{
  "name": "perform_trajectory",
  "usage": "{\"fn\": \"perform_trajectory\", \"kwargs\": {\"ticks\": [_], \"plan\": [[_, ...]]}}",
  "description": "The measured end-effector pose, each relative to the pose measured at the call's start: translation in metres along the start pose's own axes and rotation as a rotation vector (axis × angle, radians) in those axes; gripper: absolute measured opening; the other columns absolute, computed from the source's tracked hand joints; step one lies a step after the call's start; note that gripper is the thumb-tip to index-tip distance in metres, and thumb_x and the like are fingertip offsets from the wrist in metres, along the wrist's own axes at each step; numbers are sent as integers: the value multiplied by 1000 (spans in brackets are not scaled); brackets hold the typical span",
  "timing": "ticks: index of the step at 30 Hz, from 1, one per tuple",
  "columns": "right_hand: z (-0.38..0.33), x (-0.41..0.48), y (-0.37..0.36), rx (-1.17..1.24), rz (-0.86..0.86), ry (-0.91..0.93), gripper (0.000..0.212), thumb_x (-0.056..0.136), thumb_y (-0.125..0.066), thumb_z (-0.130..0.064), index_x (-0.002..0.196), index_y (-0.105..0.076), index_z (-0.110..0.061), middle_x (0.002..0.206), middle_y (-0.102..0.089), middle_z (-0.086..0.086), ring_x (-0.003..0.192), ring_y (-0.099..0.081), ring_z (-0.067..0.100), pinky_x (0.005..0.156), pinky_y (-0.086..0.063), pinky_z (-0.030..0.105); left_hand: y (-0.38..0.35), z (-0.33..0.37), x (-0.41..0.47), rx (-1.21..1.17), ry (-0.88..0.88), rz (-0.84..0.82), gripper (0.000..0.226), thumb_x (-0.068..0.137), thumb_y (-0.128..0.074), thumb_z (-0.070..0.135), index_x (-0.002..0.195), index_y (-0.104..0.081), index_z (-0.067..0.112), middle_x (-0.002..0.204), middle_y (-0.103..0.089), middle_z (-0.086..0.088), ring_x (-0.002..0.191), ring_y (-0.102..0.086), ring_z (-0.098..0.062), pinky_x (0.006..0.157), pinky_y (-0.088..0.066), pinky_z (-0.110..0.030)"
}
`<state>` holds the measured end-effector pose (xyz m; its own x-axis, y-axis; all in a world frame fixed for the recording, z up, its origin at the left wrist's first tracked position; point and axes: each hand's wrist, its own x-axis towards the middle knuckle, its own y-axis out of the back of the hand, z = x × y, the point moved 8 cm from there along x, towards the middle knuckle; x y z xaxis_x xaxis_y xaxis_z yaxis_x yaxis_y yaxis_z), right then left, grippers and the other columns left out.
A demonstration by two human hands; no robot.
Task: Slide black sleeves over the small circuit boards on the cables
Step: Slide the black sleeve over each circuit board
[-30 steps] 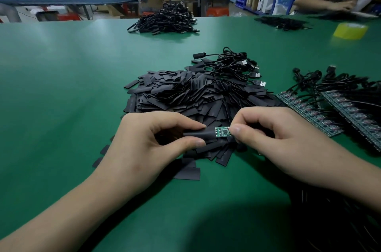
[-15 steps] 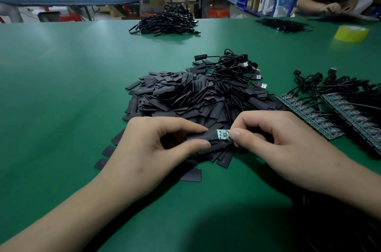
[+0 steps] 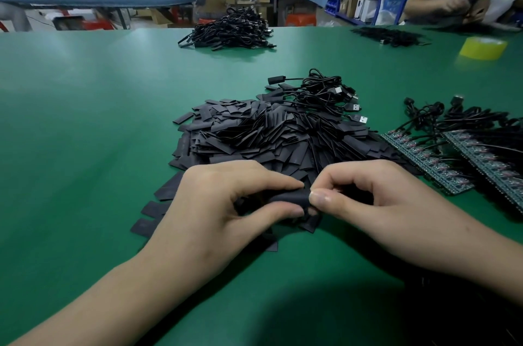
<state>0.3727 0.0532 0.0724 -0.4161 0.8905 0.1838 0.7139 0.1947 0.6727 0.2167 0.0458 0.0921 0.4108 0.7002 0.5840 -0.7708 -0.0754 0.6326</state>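
Two hands met over one black sleeve (image 3: 284, 198), low over the table (image 3: 85, 147) at the near fringe of the pile of loose sleeves (image 3: 268, 136). Our left hand (image 3: 226, 204) pinched the sleeve between thumb and forefinger. Our right hand (image 3: 368, 204) pinched at its right end, fingertips nearly touching the left's. No green of the circuit board showed, so we judged it to be either inside the sleeve or behind the fingers, and could not tell which. To do this step well, we thought the left pinch should stay light, so the tube was not squashed flat against the parts on the board. The push should run straight along the sleeve, and it should stop only once both ends of the board and its solder joints were covered. Room was uneven. Bare green lay wide open to the left and toward us. The loose sleeves crowded right behind our knuckles and under the left hand. The strips of bare boards (image 3: 430, 167) with their wires sat near the right wrist, where a careless elbow swing might drag them. The bundled cables (image 3: 325, 88) lay beyond the pile, the best spot, we judged, for the finished piece.
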Motion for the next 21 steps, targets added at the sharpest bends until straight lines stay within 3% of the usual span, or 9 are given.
{"fn": "perform_trajectory", "kwargs": {"ticks": [3, 6, 13, 21], "plan": [[0, 0, 10, 116, 119, 51, 8, 93, -71, -38, 96, -68, -32, 75, -63, -10, 69, -59, 5, 66, -45, 24, 6, -14, -1, -84, 110, 77, 20, 77, -79, 37, 95, -80, 29, 80, -72, 24, 77, -67, 5, 70, -45, -9], [-9, -4, 20, 28, 221, 157, 6, 88, -69, -29, 95, -68, -30, 81, -67, -7, 78, -67, 17, 73, -52, 34, 8, -25, -3, -173, 190, 112, 21, 75, -79, 37, 95, -80, 31, 85, -75, 22, 81, -71, 1, 73, -49, -12], [-32, -13, 27, -221, 358, 320, 3, 86, -73, -21, 88, -76, -20, 81, -72, -17, 77, -69, 2, 72, -51, 17, 3, -22, -4, -249, 188, 119, 21, 76, -79, 35, 96, -79, 29, 90, -76, 18, 86, -72, -2, 78, -52, -14], [-36, -17, 27, -277, 397, 379, 1, 84, -76, -16, 85, -76, -17, 84, -74, -14, 80, -70, -2, 74, -53, 16, 3, -18, -4, -254, 176, 127, 18, 78, -79, 30, 96, -79, 29, 90, -75, 20, 87, -71, 0, 78, -49, -9]]}}
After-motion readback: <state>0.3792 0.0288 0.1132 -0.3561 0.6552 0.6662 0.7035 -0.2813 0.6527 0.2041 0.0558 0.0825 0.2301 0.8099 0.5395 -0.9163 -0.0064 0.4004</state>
